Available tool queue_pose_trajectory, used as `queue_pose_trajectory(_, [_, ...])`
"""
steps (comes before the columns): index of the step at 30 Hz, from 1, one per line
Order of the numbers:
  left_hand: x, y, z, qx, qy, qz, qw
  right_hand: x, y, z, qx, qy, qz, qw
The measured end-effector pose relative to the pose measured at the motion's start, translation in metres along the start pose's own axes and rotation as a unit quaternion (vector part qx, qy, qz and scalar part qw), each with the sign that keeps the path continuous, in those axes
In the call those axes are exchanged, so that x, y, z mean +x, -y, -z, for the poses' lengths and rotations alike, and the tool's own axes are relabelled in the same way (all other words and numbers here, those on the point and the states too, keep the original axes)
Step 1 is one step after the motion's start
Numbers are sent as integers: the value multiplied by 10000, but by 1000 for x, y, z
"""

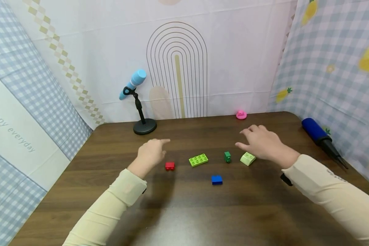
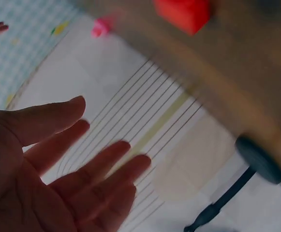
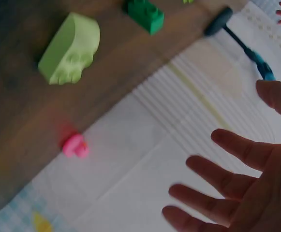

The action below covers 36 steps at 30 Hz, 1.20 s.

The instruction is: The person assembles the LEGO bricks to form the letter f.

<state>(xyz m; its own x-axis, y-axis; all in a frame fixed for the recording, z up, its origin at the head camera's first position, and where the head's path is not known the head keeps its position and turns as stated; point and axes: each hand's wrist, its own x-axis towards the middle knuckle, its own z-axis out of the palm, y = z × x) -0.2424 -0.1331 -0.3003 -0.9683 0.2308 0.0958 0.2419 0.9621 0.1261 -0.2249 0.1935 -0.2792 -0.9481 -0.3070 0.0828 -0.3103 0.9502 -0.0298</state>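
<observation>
Above the table, the left hand point(image 1: 150, 153) hovers up and left of a red brick point(image 1: 170, 166), holding nothing; in the left wrist view its fingers are loosely bent. The right hand point(image 1: 262, 141), empty with fingers spread, is over the area just behind a pale green brick point(image 1: 247, 158). Between the hands lie a lime green brick point(image 1: 198, 160), a small dark green brick point(image 1: 227, 157) and, closer to the front, a blue brick point(image 1: 216, 180). No brick touches another.
At the back left of the table point(image 1: 184, 212) a black stand point(image 1: 145, 126) holds a light blue microphone point(image 1: 136, 80). A pink duck point(image 1: 241, 114) sits at the back edge. On the right edge lies a blue and black pump point(image 1: 321, 138). Patterned cloths hang behind and beside.
</observation>
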Motion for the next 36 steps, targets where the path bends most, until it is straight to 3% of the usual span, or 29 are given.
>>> queue_pose_trajectory(4, [-1,-2,-19,75,340,-285,9990,4,14,-11,0,170,270,9995])
queue_pose_trajectory(10, [-3,-2,-36,290,649,-529,9961,9,36,-30,206,871,364,9953])
queue_pose_trajectory(21, [3,-1,-50,-335,906,-728,9927,14,77,-62,238,1657,31,9859])
queue_pose_trajectory(26, [8,-3,-54,-470,1098,-803,9896,16,86,-71,126,1718,-74,9850])
queue_pose_trajectory(30, [10,-3,-57,-446,1079,-892,9891,17,88,-74,98,1723,-10,9850])
queue_pose_trajectory(36, [11,-3,-55,-191,1138,-1079,9874,17,83,-75,525,1622,174,9852])
